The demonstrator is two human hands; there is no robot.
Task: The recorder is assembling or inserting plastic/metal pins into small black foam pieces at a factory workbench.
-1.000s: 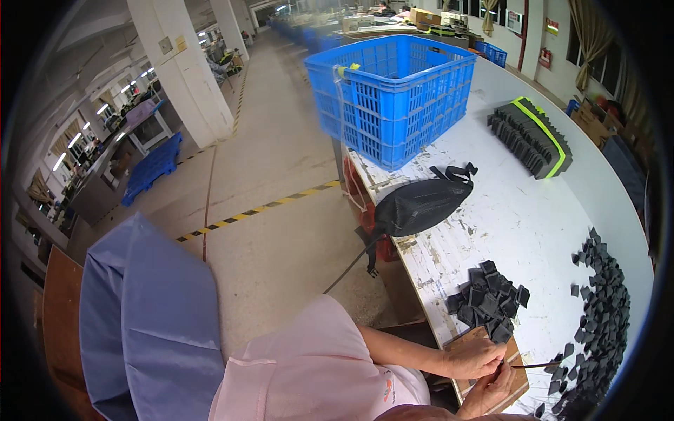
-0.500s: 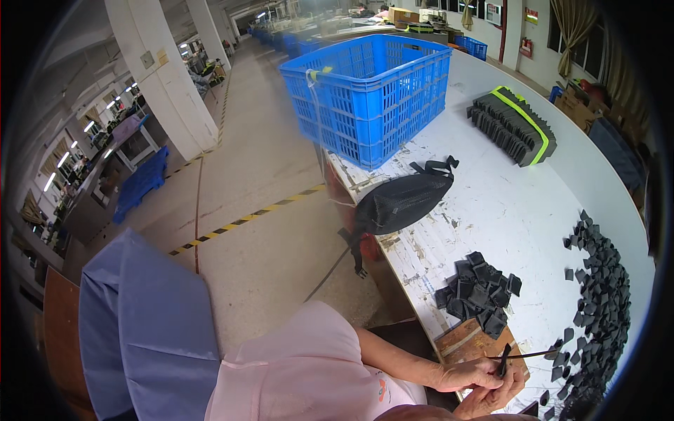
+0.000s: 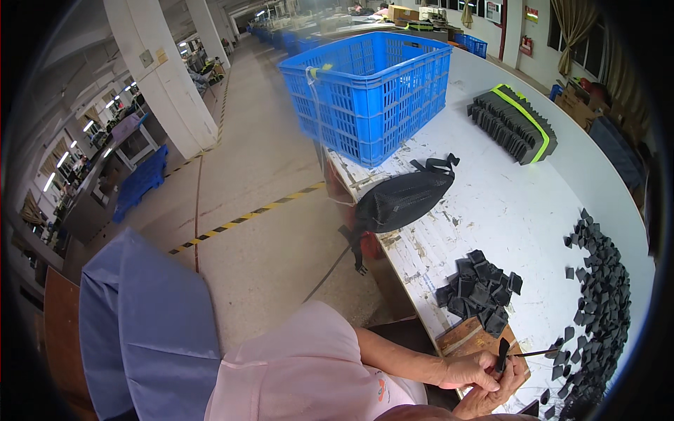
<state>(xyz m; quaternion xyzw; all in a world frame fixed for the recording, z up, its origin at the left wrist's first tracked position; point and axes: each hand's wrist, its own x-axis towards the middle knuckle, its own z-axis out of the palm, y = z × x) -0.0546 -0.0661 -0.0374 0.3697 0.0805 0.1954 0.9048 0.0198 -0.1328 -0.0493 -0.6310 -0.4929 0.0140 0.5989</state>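
Over a wooden board (image 3: 469, 338) at the near table edge, my two hands work close together. My left hand (image 3: 472, 370) is closed, its fingers pinching a small black fabric piece (image 3: 503, 356) that stands up from the fingertips. Just below it, my right hand (image 3: 500, 395) is closed too, partly hidden by the left. A thin dark strip (image 3: 539, 353) runs out from beside its fingers to the right; whether it is a tool or a cord I cannot tell. A pile of folded black fabric pieces (image 3: 479, 289) touches the board's far end.
Many loose black pieces (image 3: 602, 302) spread along the table's right side. A black mesh pouch (image 3: 407, 200) with straps hangs partly over the left edge. Beyond stand a blue plastic crate (image 3: 372, 105) and a black bundle (image 3: 509, 125) with a yellow-green band. Grey-blue cloth (image 3: 158, 330) is at left.
The black piece in my left fingers has turned slightly and sits a little lower. Both hands have shifted only slightly; the piles and crate look the same.
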